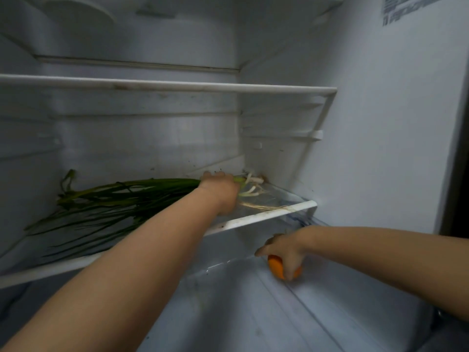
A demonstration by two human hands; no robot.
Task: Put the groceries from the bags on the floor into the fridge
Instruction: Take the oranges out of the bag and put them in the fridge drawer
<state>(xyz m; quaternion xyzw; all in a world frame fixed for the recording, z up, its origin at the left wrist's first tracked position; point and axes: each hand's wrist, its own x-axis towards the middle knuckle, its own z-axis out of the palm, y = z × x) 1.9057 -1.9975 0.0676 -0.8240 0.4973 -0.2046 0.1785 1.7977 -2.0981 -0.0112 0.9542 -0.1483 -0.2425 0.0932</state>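
Observation:
A bunch of green onions (106, 201) lies across the glass shelf (266, 215) inside the open fridge, leaves to the left and white roots toward the right wall. My left hand (222, 191) reaches in and grips the bunch near its white ends. Below the shelf, my right hand (284, 250) holds an orange fruit (276, 269) from above, over the lower compartment at the right. No bags are in view.
A second white-edged shelf (177, 86) runs across higher up, with nothing visible on it. The fridge's right wall (380, 148) carries a label near the top. The lower compartment floor (241, 313) shows below the glass shelf.

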